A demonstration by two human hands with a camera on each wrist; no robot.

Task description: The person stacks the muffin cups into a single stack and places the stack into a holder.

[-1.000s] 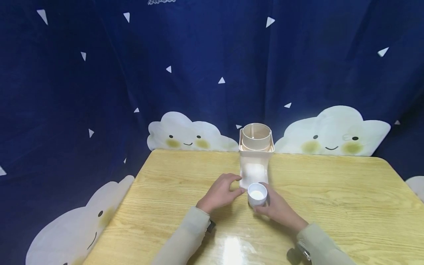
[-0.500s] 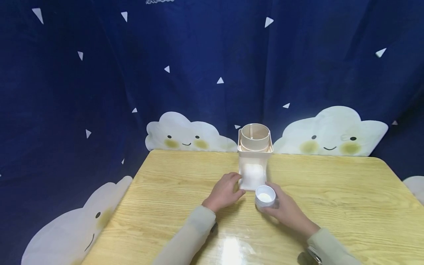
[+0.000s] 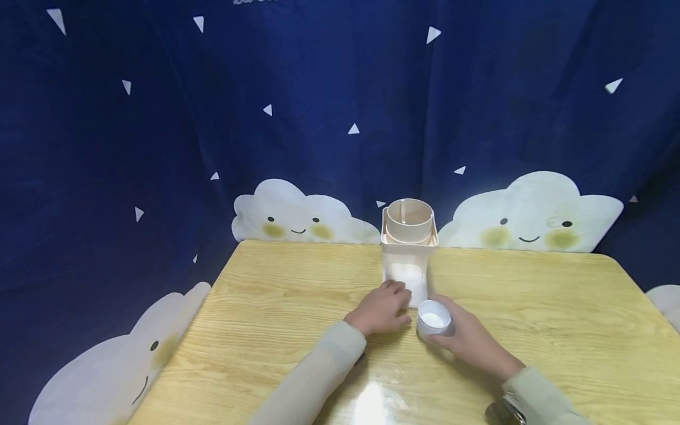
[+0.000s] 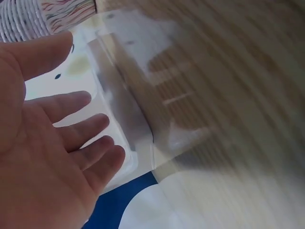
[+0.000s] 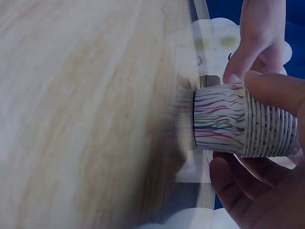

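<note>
My right hand [image 3: 470, 339] grips a stack of paper cups [image 5: 221, 119], thumb on one side and fingers on the other. The cups have colourful wavy stripes and stacked rolled rims; in the head view the white mouth of the stack [image 3: 434, 316] faces up. To its left, my left hand [image 3: 383, 308] reaches in front of the pale cup dispenser [image 3: 409, 254], overlapping its lower part. In the left wrist view the left hand [image 4: 47, 133] holds nothing, its fingers spread and slightly bent, and part of the cup stack [image 4: 47, 19] shows beyond the thumb.
The dispenser has a round open tube on top and stands near the back edge of the wooden table [image 3: 297, 283]. Behind the table hangs a dark blue curtain [image 3: 308, 88] with white triangles and smiling clouds.
My right hand has moved the cup stack to the right and slightly toward me. The left hand has shifted right, across the front of the dispenser.
</note>
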